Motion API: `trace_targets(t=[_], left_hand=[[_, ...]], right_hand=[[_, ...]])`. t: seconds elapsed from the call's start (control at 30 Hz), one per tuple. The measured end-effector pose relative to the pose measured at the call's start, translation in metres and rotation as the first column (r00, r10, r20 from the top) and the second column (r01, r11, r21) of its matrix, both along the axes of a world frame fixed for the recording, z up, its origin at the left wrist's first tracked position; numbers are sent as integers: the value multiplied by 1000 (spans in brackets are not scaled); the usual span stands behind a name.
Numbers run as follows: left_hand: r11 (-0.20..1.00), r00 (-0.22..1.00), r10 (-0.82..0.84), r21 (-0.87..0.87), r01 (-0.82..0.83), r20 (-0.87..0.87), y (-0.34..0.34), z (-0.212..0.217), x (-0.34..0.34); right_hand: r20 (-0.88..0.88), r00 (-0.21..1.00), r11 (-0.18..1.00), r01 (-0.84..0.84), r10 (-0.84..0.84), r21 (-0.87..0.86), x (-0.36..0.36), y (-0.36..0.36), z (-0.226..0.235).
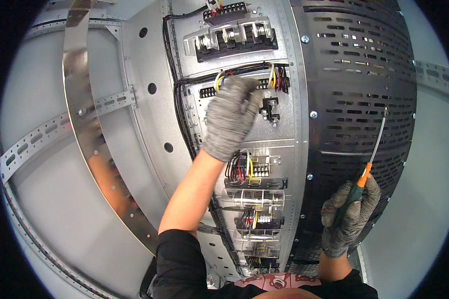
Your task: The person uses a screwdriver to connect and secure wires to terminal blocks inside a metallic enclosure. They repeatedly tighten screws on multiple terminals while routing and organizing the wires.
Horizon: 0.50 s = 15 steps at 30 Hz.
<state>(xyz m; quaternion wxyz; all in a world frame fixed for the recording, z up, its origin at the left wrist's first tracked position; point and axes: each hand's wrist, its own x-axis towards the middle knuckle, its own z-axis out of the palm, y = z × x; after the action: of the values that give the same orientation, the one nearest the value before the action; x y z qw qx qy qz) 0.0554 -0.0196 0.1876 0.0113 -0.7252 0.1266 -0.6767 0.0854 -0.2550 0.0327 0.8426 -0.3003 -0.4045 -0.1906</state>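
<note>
My left hand (230, 117), in a grey knit glove, reaches up to a black terminal strip (207, 92) on the metal mounting plate. Its fingers are bent inward over the middle of the strip, and what they grip, if anything, is hidden behind the glove. Yellow, white and dark wires (273, 77) come down to the strip on both sides of the hand. A small black part with metal screws (270, 110) sits just right of it. My right hand (348, 214), gloved alike, is wrapped round a screwdriver (364, 175) with a green and orange handle. The shaft points up before the slotted black panel.
A dark slotted panel (359, 134) covers the right side. A shiny metal busbar (81, 94) runs down the left. Fuse holders with clear covers (229, 37) sit above and below my left hand. A black cable bundle (179, 107) follows the plate's left edge.
</note>
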Motion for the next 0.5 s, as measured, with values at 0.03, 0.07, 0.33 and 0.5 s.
trace_targets(t=[0.03,0.07,0.33,0.5], left_hand=[[995,993,-49,88,39,109,7,13,-11],[1000,990,16,-16,-14,138,1,24,-29],[992,985,-73,-92,88,155,72,188,-48],[983,994,55,-180,-37,97,66,226,-6]], right_hand=[[9,1000,1000,17,-17,-5,1,-1,0],[9,1000,1000,27,-27,-6,1,-3,0],[69,997,995,-43,37,90,-4,-2,7],[92,988,992,118,-123,52,3,6,8]])
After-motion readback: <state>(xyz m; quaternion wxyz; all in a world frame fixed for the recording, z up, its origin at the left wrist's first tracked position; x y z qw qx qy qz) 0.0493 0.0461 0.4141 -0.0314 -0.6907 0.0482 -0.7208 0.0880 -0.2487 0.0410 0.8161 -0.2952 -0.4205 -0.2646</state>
